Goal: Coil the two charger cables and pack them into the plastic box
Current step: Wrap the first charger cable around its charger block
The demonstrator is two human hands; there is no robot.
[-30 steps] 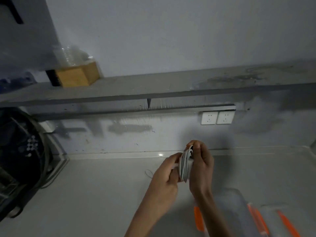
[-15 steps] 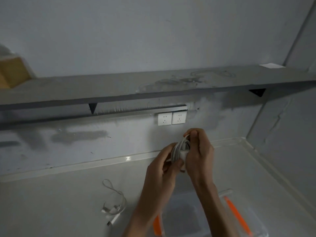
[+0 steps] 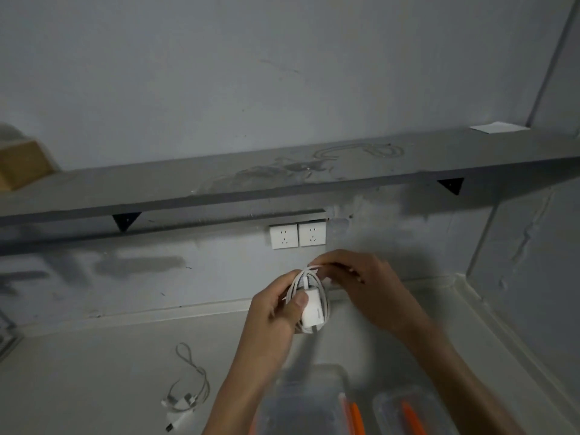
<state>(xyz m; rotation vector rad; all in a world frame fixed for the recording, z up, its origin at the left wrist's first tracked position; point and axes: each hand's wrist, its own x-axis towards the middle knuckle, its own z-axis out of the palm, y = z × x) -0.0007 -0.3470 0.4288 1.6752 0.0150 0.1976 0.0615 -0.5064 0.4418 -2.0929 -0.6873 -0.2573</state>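
White charger cable [image 3: 302,279], coiled around its adapter [image 3: 314,312], sits at frame centre: the left hand [image 3: 270,315] grips it, thumb clamping the loops against unwinding. The right hand [image 3: 364,287] pinches the free end, probably to tuck it. The second charger cable [image 3: 191,384] lies loose lower left; the plastic box [image 3: 309,400] waits bottom centre.

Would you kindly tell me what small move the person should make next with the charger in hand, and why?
Probably wrap the free cable end round the coil and tuck it in. The left hand grips the coiled charger, and the right hand pinches that end at the coil's top, so the bundle seems not yet secured for the plastic box below.
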